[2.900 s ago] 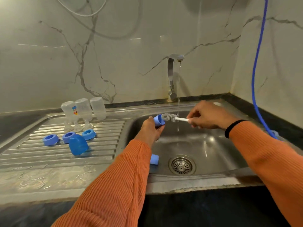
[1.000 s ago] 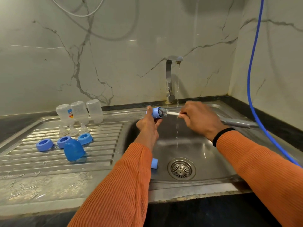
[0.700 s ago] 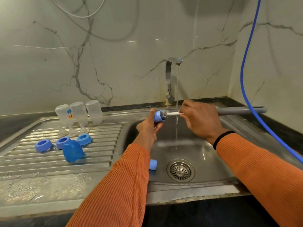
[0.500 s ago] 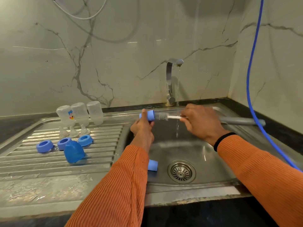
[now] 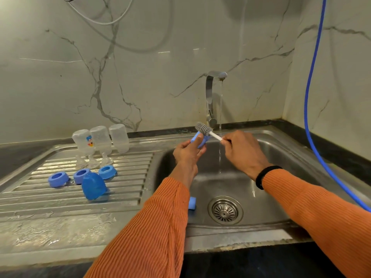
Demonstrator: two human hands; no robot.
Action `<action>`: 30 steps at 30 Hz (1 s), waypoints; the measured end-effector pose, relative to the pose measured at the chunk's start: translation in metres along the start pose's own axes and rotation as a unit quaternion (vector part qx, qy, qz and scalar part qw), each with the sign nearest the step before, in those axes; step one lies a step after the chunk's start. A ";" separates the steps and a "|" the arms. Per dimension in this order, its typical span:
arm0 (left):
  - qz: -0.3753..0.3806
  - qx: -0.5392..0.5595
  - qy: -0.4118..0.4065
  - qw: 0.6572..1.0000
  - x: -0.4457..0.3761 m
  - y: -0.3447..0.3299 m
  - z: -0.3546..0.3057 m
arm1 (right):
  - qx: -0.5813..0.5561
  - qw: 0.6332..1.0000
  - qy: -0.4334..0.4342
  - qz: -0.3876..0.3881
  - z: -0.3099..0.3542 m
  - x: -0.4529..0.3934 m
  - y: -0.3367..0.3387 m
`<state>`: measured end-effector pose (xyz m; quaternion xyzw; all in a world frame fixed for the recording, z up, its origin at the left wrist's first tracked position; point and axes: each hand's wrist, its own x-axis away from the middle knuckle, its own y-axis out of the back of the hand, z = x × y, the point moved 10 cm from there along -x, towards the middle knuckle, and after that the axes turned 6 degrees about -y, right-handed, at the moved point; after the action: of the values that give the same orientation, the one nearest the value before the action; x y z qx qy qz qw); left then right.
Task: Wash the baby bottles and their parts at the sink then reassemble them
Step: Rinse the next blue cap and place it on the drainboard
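Head view, from the left edge: a ribbed steel drainboard (image 5: 40, 199) fills the lower left of the frame. On it, left of centre, 3 clear baby bottles (image 5: 100, 140) stand upside down in a row near the marble wall, each neck on a clear teat. Just below them lie 3 blue collar rings (image 5: 58, 179) in a line, and a blue dome cap (image 5: 93, 186) stands mouth down, just in front of the 2 rings on the right.

At centre frame the left hand (image 5: 187, 152) grips a small blue bottle part (image 5: 198, 139) between thumb and curled fingers, above the left rim of the sink basin (image 5: 281, 157). A grey bristled brush head (image 5: 203, 129) touches the top of that part, outside its opening. Its white stem (image 5: 215, 136) runs down and right into the right hand (image 5: 243, 152), whose fingers are clenched around it. Another blue part (image 5: 192, 203) lies on the basin floor at lower centre, half hidden by the left sleeve, left of the drain strainer (image 5: 225, 210).

Behind the hands, a thin stream falls from the steel tap (image 5: 210, 97) into the basin, passing the stem. A blue hose (image 5: 307, 97) hangs down the right of the frame.
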<state>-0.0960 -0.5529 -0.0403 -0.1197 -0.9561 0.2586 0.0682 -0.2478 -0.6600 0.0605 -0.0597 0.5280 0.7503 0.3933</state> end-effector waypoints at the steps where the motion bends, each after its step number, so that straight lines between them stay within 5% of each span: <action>1: 0.003 -0.026 -0.002 1.000 0.001 -0.002 0.001 | 0.001 1.000 -0.007 -0.005 -0.001 0.000 0.002; 5: 0.014 -0.093 0.014 0.995 0.007 -0.010 0.007 | 0.001 1.000 -0.022 -0.014 -0.005 -0.003 0.004; 16: -0.030 0.164 0.087 0.982 0.018 0.001 0.001 | -0.128 0.986 -0.033 0.104 0.005 0.014 -0.022; 26: 0.128 0.048 0.135 0.981 0.033 -0.035 0.016 | -0.157 0.981 -0.107 0.028 -0.022 0.003 -0.006; 30: 0.070 -0.004 0.107 0.992 0.022 -0.019 0.016 | -0.206 0.967 -0.139 0.061 -0.031 0.004 -0.013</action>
<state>-0.1235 -0.5704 -0.0425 -0.2140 -0.9335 0.2446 0.1515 -0.2522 -0.6821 0.0348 -0.0022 0.3043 0.8664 0.3960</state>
